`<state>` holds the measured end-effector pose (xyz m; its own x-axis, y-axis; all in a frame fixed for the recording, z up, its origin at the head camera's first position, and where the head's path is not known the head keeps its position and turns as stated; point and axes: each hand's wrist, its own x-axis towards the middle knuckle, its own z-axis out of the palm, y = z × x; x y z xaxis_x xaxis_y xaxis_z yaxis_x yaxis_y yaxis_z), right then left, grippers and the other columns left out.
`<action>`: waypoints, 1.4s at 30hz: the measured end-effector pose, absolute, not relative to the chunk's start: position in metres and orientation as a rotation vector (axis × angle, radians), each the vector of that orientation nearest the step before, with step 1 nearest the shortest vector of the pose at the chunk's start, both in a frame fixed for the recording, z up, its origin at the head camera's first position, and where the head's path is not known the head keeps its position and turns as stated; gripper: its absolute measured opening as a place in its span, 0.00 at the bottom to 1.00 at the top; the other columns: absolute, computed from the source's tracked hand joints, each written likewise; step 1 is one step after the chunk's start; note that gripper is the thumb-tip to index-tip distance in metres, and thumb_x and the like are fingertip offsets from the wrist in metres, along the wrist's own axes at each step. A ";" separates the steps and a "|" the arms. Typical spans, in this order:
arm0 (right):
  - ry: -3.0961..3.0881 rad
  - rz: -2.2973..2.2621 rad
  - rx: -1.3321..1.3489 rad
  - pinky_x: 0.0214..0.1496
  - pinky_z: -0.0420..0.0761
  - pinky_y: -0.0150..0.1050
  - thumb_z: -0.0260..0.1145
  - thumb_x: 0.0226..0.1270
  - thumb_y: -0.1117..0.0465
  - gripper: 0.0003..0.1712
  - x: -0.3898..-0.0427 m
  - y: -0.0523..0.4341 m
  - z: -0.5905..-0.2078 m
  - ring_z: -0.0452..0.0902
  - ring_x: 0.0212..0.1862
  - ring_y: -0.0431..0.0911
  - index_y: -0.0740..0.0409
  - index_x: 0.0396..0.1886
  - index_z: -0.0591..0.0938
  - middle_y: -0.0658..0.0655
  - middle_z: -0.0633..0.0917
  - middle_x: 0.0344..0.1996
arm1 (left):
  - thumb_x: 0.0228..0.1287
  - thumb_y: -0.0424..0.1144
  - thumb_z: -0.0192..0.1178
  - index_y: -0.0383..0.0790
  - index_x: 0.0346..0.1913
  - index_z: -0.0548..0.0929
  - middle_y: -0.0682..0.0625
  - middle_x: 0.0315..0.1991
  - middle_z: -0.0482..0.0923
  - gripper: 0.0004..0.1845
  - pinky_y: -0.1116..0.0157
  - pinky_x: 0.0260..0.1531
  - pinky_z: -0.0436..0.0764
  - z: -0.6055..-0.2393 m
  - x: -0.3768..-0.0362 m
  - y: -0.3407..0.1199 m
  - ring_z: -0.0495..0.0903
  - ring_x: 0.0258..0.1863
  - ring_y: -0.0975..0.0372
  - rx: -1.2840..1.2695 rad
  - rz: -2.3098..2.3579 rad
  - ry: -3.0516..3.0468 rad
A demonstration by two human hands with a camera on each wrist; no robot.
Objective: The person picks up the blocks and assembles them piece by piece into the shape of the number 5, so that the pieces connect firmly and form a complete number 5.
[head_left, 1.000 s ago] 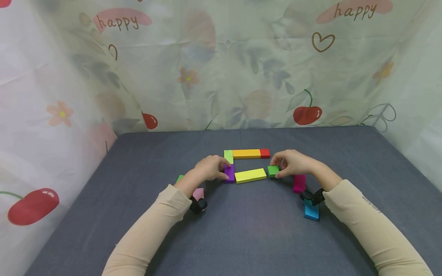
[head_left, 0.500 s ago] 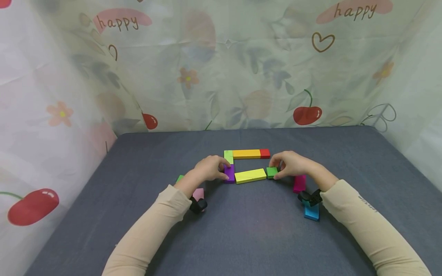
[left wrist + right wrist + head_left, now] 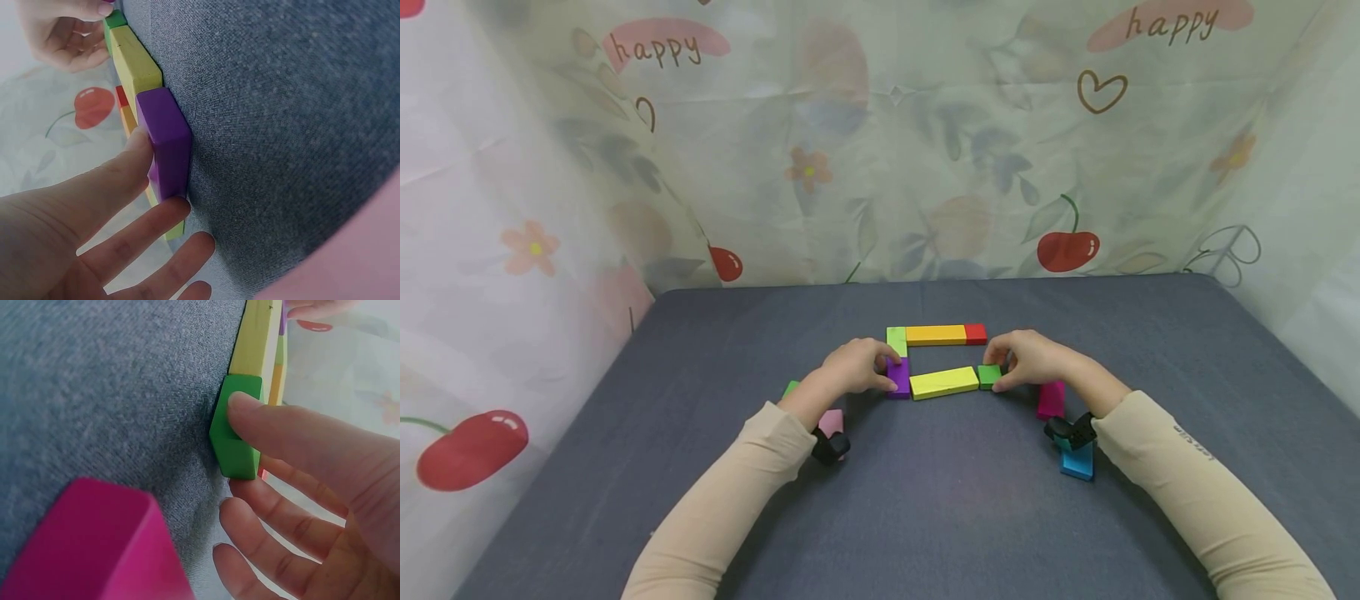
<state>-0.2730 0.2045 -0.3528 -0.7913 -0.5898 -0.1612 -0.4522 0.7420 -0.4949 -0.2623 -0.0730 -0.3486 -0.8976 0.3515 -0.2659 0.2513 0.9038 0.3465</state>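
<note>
My left hand holds the purple block between thumb and fingertips on the grey cloth. Its far end meets a lime block. My right hand pinches a short green block, its thumb on the near side in the right wrist view. That green block butts against the right end of a slightly slanted yellow block. The yellow block's left end lies beside the purple block. Behind them, an orange block runs from the lime block to a small red block.
By the left wrist lie a pink block and a partly hidden green block. A magenta block and a blue block lie under the right forearm. A patterned curtain hangs behind the grey table.
My right hand has slid the short green block slightly left, bringing it up against the yellow block. My left hand stays on the purple block.
</note>
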 end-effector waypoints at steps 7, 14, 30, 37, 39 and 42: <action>2.632 -0.628 -0.796 0.38 0.78 0.36 0.73 0.51 0.60 0.15 -0.272 0.203 -0.353 0.75 0.35 0.44 0.60 0.39 0.81 0.57 0.83 0.36 | 0.54 0.46 0.68 0.51 0.56 0.79 0.48 0.49 0.81 0.24 0.60 0.45 0.77 -0.348 -0.262 -0.073 0.77 0.43 0.59 0.449 0.438 2.741; 2.642 -0.622 -0.802 0.38 0.77 0.36 0.73 0.51 0.60 0.15 -0.273 0.203 -0.354 0.75 0.35 0.44 0.60 0.38 0.81 0.56 0.83 0.35 | 0.54 0.45 0.68 0.51 0.56 0.79 0.48 0.49 0.81 0.24 0.60 0.46 0.77 -0.347 -0.262 -0.073 0.77 0.43 0.59 0.447 0.441 2.744; 2.635 -0.630 -0.761 0.41 0.79 0.40 0.73 0.51 0.59 0.18 -0.275 0.204 -0.353 0.78 0.37 0.45 0.60 0.41 0.81 0.59 0.83 0.37 | 0.54 0.45 0.68 0.51 0.56 0.79 0.48 0.48 0.81 0.24 0.61 0.43 0.76 -0.349 -0.264 -0.073 0.77 0.41 0.59 0.449 0.444 2.742; 2.639 -0.651 -0.754 0.42 0.79 0.41 0.72 0.52 0.59 0.18 -0.274 0.209 -0.348 0.79 0.39 0.47 0.60 0.43 0.81 0.59 0.83 0.39 | 0.54 0.45 0.68 0.51 0.56 0.79 0.48 0.47 0.81 0.24 0.61 0.43 0.76 -0.349 -0.263 -0.074 0.77 0.41 0.59 0.452 0.446 2.740; 2.644 -0.655 -0.745 0.42 0.79 0.41 0.72 0.52 0.59 0.18 -0.274 0.212 -0.347 0.78 0.39 0.47 0.60 0.43 0.81 0.59 0.83 0.40 | 0.54 0.45 0.68 0.51 0.56 0.79 0.48 0.47 0.81 0.24 0.62 0.43 0.76 -0.349 -0.263 -0.074 0.77 0.40 0.59 0.453 0.444 2.740; 2.651 -0.662 -0.743 0.42 0.79 0.41 0.71 0.52 0.58 0.19 -0.272 0.216 -0.346 0.78 0.40 0.48 0.60 0.44 0.80 0.60 0.83 0.42 | 0.54 0.45 0.68 0.51 0.56 0.79 0.48 0.47 0.81 0.24 0.62 0.43 0.76 -0.349 -0.264 -0.074 0.77 0.40 0.59 0.454 0.443 2.739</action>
<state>-0.2725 0.2160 -0.3456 -0.8181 -0.5506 -0.1659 -0.4080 0.7590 -0.5074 -0.2637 -0.0736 -0.3494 -0.8953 0.3571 -0.2662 0.2551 0.9011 0.3507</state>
